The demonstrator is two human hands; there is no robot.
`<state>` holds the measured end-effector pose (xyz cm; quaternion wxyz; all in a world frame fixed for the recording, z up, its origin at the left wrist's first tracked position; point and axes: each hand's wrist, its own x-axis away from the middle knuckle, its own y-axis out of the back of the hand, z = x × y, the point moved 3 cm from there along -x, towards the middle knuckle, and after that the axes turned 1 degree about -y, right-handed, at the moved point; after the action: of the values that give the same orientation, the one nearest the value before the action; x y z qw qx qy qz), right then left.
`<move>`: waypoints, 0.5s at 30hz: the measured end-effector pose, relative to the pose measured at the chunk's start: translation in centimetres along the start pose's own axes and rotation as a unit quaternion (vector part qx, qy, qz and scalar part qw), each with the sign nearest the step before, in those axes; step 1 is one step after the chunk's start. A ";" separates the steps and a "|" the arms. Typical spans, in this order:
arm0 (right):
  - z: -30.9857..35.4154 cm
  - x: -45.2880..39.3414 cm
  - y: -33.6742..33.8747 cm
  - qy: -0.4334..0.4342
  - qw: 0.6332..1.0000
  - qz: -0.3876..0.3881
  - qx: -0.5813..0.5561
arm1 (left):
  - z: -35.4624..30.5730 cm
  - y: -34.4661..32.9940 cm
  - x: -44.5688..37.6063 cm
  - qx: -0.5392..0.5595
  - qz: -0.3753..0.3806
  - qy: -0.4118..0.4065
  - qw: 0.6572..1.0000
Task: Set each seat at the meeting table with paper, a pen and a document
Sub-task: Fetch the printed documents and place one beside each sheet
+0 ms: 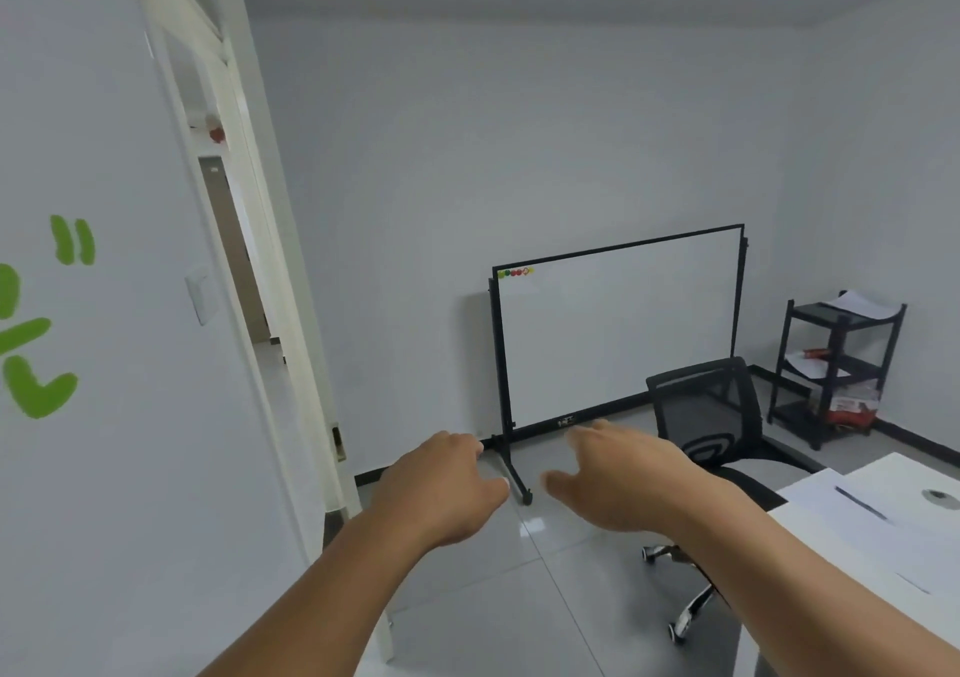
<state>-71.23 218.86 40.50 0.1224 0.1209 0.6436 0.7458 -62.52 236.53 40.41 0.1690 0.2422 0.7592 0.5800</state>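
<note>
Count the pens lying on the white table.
1: a dark pen lies on a sheet of paper near the white table's left edge. More may lie beyond the frame's right edge.

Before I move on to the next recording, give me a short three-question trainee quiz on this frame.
1. True or false: both hands are empty.
2. Multiple choice: what lies on the paper at the table corner? A) a pen B) a stapler C) a cup
3. Short answer: where in the room are spare papers stored?

Key
1. True. The left hand and right hand are held out over the floor, fingers relaxed, gripping nothing.
2. A. A dark pen lies across the paper on the white table.
3. On the black shelf rack in the far right corner, past the whiteboard and the office chair.
</note>
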 end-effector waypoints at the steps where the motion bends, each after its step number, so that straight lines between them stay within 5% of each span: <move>1: 0.1 -2.0 0.1 -0.003 1.000 -0.008 -0.004 | 0.5 0.1 -2.1 0.003 0.002 -0.008 1.000; 15: -7.2 -33.3 0.3 -0.062 0.998 -0.019 -0.026 | 1.5 0.3 -35.3 0.025 0.021 -0.032 0.999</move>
<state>-42.34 200.86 39.01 0.1790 0.1513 0.6175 0.7508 -32.56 217.90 39.46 0.1746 0.2805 0.7626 0.5562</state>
